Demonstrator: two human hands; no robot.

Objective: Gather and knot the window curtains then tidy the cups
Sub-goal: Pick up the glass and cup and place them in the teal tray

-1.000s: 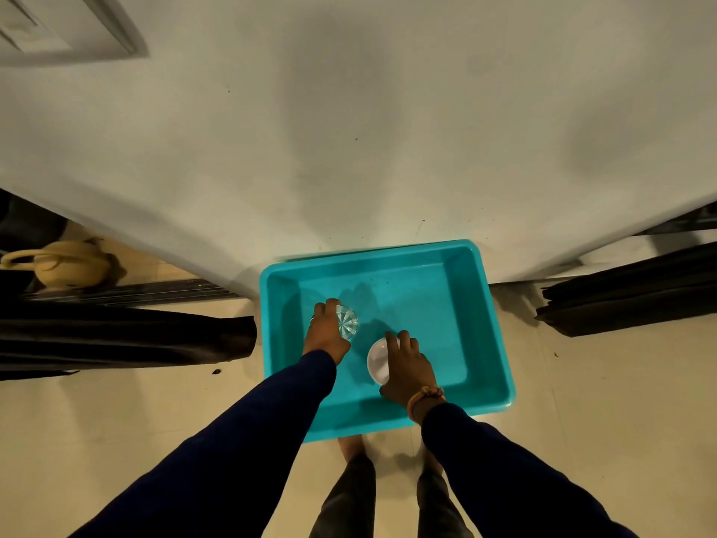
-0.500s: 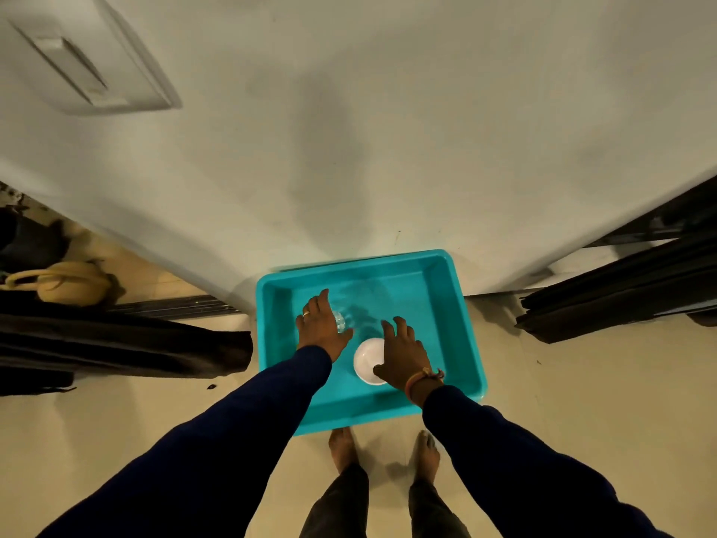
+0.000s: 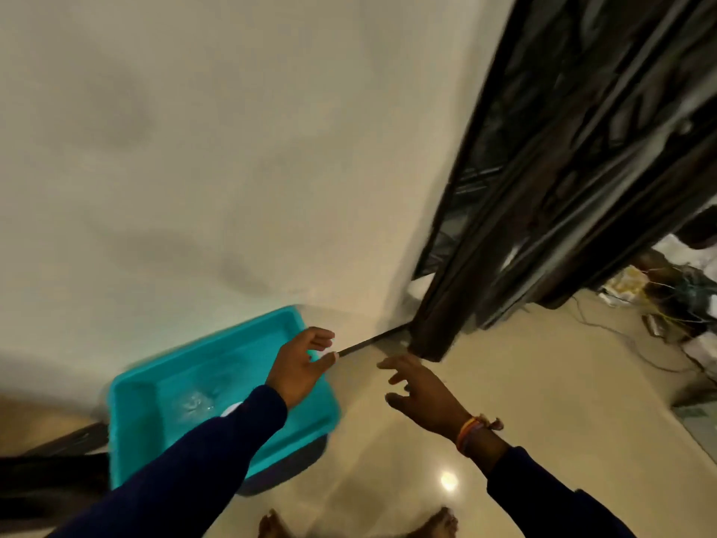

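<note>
Head view – both hands (image 3: 297, 368) (image 3: 423, 394) have left the tub (image 3: 132, 398), fingers seemingly loose, empty

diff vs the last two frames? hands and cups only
Both hands let go and pulled up out of the teal tub: the left hand left the clear glass, the right hand left the white cup. Both now hang open, the right over bare floor. The view swung right toward the dark curtain. Both cups stayed in the tub.

There is one blue tub (image 3: 132, 405). Two cups sit in it: one glass cup (image 3: 196, 403), one white cup (image 3: 229, 410). Two hands show: left hand (image 3: 297, 368), right hand (image 3: 425, 394).
</note>
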